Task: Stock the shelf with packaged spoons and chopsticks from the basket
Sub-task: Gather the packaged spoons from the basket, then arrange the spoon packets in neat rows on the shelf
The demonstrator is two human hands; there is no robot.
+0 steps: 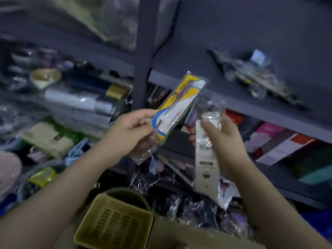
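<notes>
My left hand [131, 130] pinches the lower end of a yellow, white and blue packaged utensil [179, 103], held tilted up toward the grey shelf [233, 103]. My right hand [224, 139] grips a clear-wrapped pack with a pale card backing [206, 159], hanging downward. A heap of similar clear packs [251, 76] lies on the shelf board at the upper right. The olive plastic basket [115, 221] sits below my forearms; its slotted bottom shows and nothing is seen inside. The view is blurred.
A dark upright post [143, 60] divides the shelving. Left bays hold wrapped goods, a gold-rimmed bowl [45, 76] and rolls. Boxes in red, pink and teal [287, 146] fill the lower right shelf. Loose wrapped packs [179, 186] pile below the hands.
</notes>
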